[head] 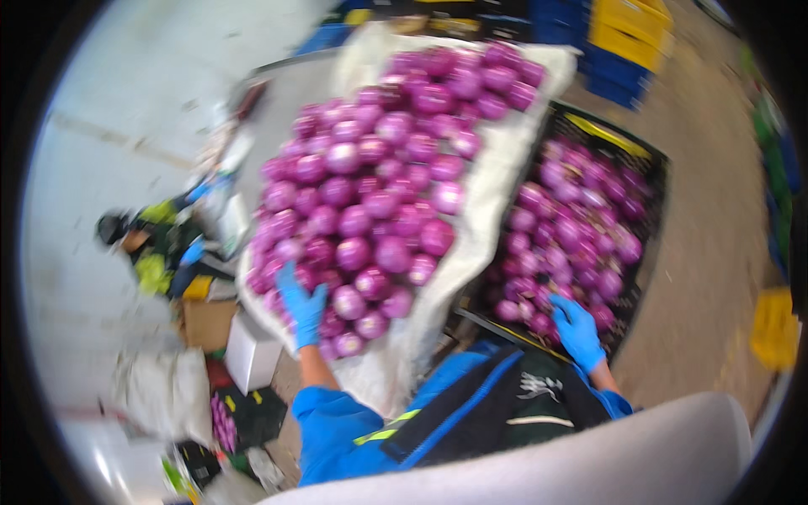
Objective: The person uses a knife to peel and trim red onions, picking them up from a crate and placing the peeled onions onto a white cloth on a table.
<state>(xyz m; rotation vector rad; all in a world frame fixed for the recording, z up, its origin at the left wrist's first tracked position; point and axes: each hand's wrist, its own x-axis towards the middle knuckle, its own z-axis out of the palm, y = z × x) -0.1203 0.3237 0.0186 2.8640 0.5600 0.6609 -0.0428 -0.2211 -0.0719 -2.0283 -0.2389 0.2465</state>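
Observation:
Peeled red onions (356, 221) lie in a broad pile on a white cloth (483, 208) spread over a table. My left hand (303, 306), in a blue glove, rests against the near left side of this pile, its thumb apart from the fingers and nothing seen in its grasp. To the right stands a black plastic crate (656, 170) full of smaller-looking red onions (568, 233), with loose dry skins among them. My right hand (577, 331), also blue-gloved, reaches over the crate's near side onto its onions. Blur hides whether its fingers hold one.
Blue and yellow crates (625, 38) are stacked beyond the table. Another person (158, 246) in blue gloves works at the left. A cardboard box (208, 322), a white box (252, 353) and a white sack (164, 391) stand lower left. A yellow crate (775, 328) is far right.

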